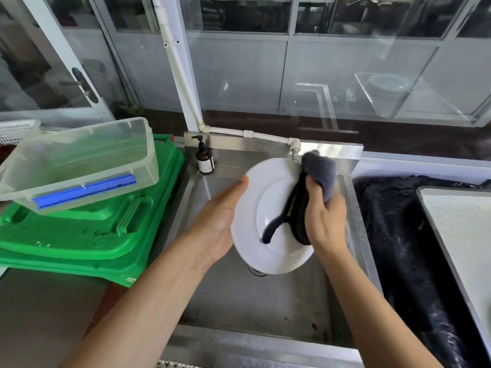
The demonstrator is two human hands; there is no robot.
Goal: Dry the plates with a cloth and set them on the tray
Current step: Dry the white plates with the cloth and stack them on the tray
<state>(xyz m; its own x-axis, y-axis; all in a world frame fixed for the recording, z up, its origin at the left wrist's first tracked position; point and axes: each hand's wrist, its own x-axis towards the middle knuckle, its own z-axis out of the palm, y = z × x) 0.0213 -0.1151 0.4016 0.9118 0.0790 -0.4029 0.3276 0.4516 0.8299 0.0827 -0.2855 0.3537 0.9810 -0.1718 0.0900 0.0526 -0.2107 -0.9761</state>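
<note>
A deep, square stainless-steel sink [255, 301] fills the middle of the view, its steel splashback running along the far edge at twelve o'clock. At nine o'clock of the sink lies a stack of moulded bright green plastic lids [87, 235], and tilted on top of that stack rests a clear rectangular plastic tub with a blue clip strip [79, 166] along its near side. At three o'clock of the sink a crumpled black plastic sheet [398, 248] lies beside the basin, and a flat grey metal-rimmed tray [462, 229] sits beyond it at the right edge. Over the basin, tilted nearly on edge with its face turned to three o'clock, is a round white ceramic plate [255, 203]. The left hand [223, 216] supports the plate from behind at its nine o'clock rim, fingers straight and flat against the back, thumb along the edge. The right hand [322, 216] grips a bunched dark grey cloth [318, 173], fingers curled round it, pressing it on the plate's face near three o'clock; one dark end of the cloth trails across the plate's well. A small brown pump bottle with a black nozzle [204, 158] stands on the sink's far left corner at eleven o'clock.
</note>
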